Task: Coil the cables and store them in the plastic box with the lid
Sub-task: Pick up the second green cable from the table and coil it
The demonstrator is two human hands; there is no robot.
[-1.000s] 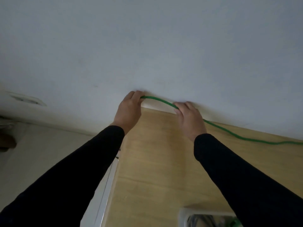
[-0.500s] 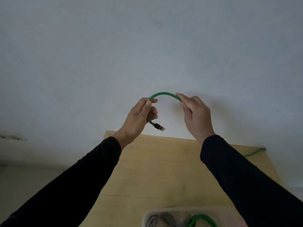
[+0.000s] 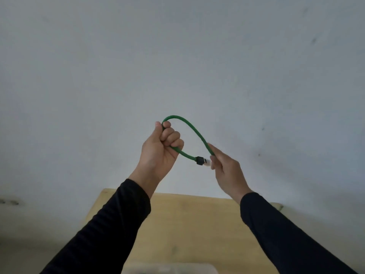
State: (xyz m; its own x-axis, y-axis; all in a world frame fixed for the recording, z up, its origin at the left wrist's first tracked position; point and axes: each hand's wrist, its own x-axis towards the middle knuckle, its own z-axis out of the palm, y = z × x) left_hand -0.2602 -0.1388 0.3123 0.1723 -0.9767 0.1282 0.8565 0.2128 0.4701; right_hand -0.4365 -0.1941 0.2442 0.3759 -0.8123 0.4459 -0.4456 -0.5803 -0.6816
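Left hand [image 3: 161, 149] fists green cable [image 3: 194, 131] near plug [image 3: 200, 160]; right hand [image 3: 227, 171] pinches cable, forming first loop above table [image 3: 197, 224]. Keep loops even, feed slack steadily.

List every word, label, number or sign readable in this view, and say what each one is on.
None: no readable text anywhere in this view.
The green cable, its black plug, the wooden table, the plastic box at the bottom edge and the wall all show no print.
The wall's dark spots are marks, not writing.
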